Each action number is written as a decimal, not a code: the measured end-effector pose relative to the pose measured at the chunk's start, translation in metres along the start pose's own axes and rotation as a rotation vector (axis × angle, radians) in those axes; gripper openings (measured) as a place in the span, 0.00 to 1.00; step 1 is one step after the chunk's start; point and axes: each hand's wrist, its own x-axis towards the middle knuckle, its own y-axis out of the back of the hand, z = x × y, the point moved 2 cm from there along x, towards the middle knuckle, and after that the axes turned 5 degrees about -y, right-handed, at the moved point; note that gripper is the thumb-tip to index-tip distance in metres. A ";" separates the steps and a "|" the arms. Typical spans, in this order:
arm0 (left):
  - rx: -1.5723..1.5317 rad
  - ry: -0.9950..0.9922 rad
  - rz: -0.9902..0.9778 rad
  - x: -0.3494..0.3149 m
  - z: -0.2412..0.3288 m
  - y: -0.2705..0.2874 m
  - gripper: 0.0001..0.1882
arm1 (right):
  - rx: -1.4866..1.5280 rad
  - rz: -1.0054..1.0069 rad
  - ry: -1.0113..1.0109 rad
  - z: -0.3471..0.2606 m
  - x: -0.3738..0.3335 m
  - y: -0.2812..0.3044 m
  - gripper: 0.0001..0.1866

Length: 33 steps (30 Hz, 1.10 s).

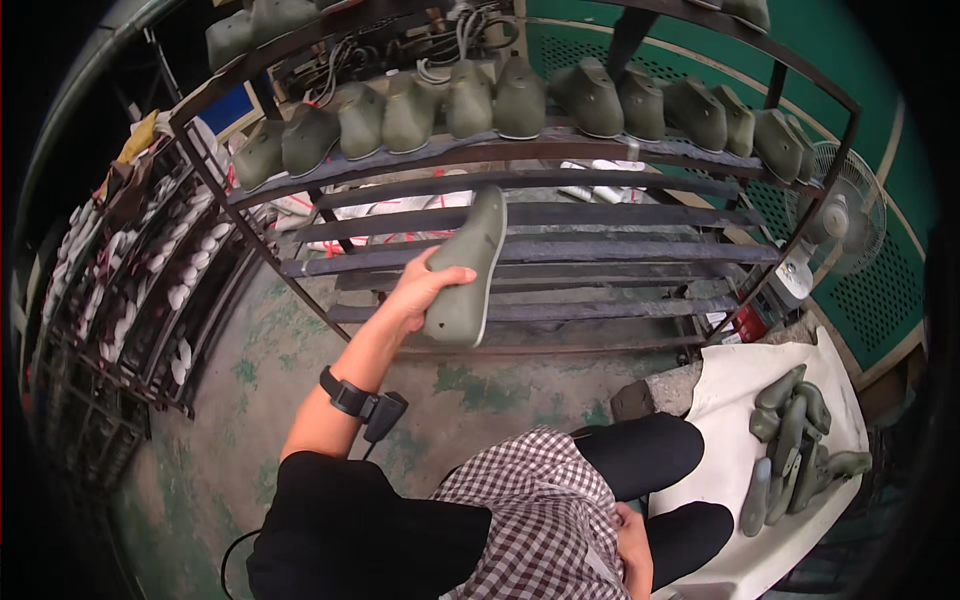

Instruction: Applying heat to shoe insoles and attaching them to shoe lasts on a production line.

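My left hand reaches out in front with its fingers wrapped round a green shoe last. The last is held toe upward, its pale-edged sole side facing right, in front of the rack's lower bars. A dark band with a small box sits on my left forearm. My right hand rests low by my lap, beside the checked apron; its fingers are mostly hidden, so I cannot tell what they do.
A metal rack carries a row of green shoe lasts. More lasts lie heaped on a white sheet at right. A fan stands behind it. Another loaded rack is at left.
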 end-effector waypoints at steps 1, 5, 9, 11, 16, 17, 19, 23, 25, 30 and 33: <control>0.056 -0.022 0.126 0.000 0.009 0.038 0.36 | -0.098 0.162 -0.030 -0.030 -0.002 0.009 0.08; 0.861 -0.153 0.689 0.041 0.017 0.197 0.47 | -0.130 0.473 0.181 -0.069 0.008 0.063 0.06; 1.333 0.025 0.727 0.080 0.036 0.266 0.50 | -0.316 0.623 0.309 -0.116 0.008 0.061 0.08; 1.477 0.177 0.646 0.093 0.032 0.296 0.47 | -0.393 0.655 0.309 -0.133 0.001 0.054 0.06; 1.924 -0.629 0.786 0.085 0.008 0.171 0.24 | -0.135 0.461 0.068 -0.028 0.005 0.084 0.14; 1.522 -0.622 0.443 0.068 0.005 0.088 0.18 | -0.359 0.465 0.104 -0.023 -0.003 0.074 0.16; 1.069 -0.921 -0.131 0.017 -0.076 -0.011 0.21 | -0.947 0.339 0.190 -0.044 -0.025 0.034 0.21; 0.674 -0.198 -0.896 -0.083 -0.208 -0.128 0.32 | -0.275 -0.270 -0.283 -0.019 -0.017 -0.011 0.30; 0.775 -0.033 -1.095 -0.087 -0.219 -0.157 0.29 | 0.346 -0.179 -0.174 -0.046 -0.019 -0.006 0.28; 0.708 -0.312 -0.903 -0.028 -0.137 -0.238 0.08 | -0.007 1.100 0.416 -0.110 -0.086 0.082 0.16; 0.404 -1.021 -0.800 -0.026 -0.115 -0.299 0.10 | -0.858 1.593 0.778 -0.137 -0.116 0.089 0.22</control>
